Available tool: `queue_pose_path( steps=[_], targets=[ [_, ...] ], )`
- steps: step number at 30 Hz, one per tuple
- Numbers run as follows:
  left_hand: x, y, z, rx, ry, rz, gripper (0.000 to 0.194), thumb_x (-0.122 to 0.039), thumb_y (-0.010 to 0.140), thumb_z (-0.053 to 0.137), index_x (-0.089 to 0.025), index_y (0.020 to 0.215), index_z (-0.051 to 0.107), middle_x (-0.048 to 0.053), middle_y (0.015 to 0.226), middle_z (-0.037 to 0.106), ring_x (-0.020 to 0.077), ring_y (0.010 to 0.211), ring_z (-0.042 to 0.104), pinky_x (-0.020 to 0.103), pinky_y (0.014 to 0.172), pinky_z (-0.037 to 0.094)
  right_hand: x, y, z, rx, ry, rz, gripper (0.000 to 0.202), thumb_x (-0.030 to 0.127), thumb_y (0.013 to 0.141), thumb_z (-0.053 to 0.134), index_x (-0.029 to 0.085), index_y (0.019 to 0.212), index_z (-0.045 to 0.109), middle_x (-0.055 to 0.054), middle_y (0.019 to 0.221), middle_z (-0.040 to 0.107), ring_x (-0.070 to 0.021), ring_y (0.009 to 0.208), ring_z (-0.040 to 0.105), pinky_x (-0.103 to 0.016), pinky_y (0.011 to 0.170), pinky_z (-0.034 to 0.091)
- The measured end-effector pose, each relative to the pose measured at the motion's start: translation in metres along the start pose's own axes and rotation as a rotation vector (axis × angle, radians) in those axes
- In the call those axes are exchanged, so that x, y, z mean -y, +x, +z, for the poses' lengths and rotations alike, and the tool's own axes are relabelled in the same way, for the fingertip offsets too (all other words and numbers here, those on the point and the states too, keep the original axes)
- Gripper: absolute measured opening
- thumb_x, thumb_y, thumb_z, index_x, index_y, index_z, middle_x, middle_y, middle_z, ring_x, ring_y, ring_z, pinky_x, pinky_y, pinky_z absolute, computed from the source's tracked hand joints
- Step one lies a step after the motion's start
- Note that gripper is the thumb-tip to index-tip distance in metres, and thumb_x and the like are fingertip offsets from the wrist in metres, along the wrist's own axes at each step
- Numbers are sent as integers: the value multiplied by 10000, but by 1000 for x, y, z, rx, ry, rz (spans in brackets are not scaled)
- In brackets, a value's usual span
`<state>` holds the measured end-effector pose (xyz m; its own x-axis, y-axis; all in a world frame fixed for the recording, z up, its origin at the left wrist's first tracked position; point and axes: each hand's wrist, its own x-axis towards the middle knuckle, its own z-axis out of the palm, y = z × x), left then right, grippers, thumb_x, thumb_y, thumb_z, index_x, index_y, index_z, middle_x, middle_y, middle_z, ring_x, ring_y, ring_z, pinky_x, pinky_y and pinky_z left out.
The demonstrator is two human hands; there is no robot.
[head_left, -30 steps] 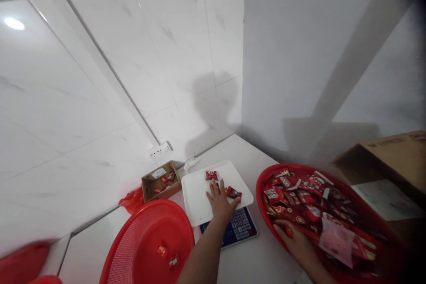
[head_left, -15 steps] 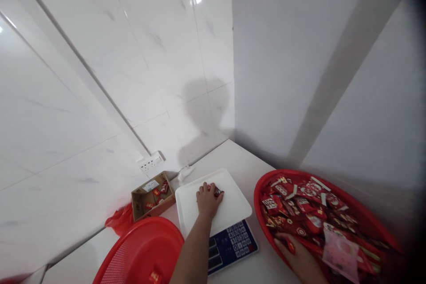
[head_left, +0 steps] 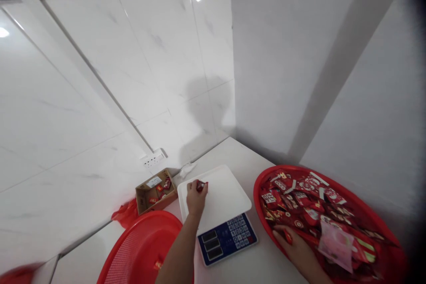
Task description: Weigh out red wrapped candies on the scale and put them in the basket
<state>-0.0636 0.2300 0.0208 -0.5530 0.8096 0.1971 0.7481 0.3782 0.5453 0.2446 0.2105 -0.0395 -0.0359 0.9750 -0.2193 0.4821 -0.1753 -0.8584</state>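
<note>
My left hand (head_left: 195, 197) is closed round a small dark red wrapped candy (head_left: 200, 186), over the left part of the white weighing tray (head_left: 226, 191). The tray sits on a digital scale (head_left: 228, 239) with a blue keypad panel. At the near left rim of the red basin (head_left: 258, 195), my right hand (head_left: 294, 246) has its fingers curled, with a bit of a red wrapper (head_left: 287, 236) showing between thumb and fingers. Many red candy packets (head_left: 301, 197) fill that basin, and a pink translucent packet (head_left: 336, 246) lies on top of them.
A red mesh basket (head_left: 133, 239) stands left of the scale with a red packet inside. Behind it are a small cardboard box (head_left: 143, 199) holding several red packets and a red plastic bag (head_left: 125, 214). A socket strip (head_left: 155, 158) is on the wall.
My left hand has lifted from the middle of the tray and moved left with the candy in its fingers. My right hand has stayed at the basin's rim. The view has shifted slightly.
</note>
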Motion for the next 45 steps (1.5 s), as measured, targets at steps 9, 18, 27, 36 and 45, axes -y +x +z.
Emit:
queue_pose_path(
  steps=[9, 18, 27, 36, 45],
  targets=[
    [109, -105, -110, 1, 176, -251, 363, -418, 800, 481, -250, 1121, 511, 102, 1148, 515, 238, 942, 579, 289, 606, 468, 3, -6, -6, -10, 39, -56, 406, 545, 620, 486, 202, 801, 608, -104, 940, 687, -271, 928, 618, -390, 874, 453],
    [87, -149, -95, 78, 100, -148, 485, -410, 807, 453, -162, 1224, 453, 174, 1445, 249, 330, 1284, 324, 490, 980, 356, 8, 0, -3, -96, -108, -308, 403, 432, 717, 480, 158, 996, 577, -131, 1038, 625, -262, 1012, 549, -443, 935, 392],
    [-55, -173, -33, 482, -481, 83, 366, -367, 764, 523, -197, 1081, 594, 121, 1322, 463, 244, 1247, 402, 418, 1036, 320, 14, -4, -45, -275, -434, -457, 477, 300, 792, 433, 188, 1255, 459, -119, 1312, 445, -259, 1234, 362, -449, 1032, 283],
    [-63, -186, -43, 729, -596, -206, 419, -434, 696, 566, -179, 1028, 574, 99, 1078, 619, 214, 962, 575, 328, 819, 462, -25, 0, -92, -292, -689, -180, 535, 448, 790, 464, 230, 1278, 446, -127, 1377, 393, -327, 1152, 441, -496, 886, 385],
    [-66, -187, -43, 766, -728, -246, 326, -380, 682, 631, -186, 944, 628, 85, 944, 646, 202, 824, 590, 333, 764, 443, 14, 11, -112, -465, -11, -99, 495, 484, 715, 506, 160, 1085, 568, -122, 1125, 597, -264, 1054, 535, -407, 927, 403]
  ],
)
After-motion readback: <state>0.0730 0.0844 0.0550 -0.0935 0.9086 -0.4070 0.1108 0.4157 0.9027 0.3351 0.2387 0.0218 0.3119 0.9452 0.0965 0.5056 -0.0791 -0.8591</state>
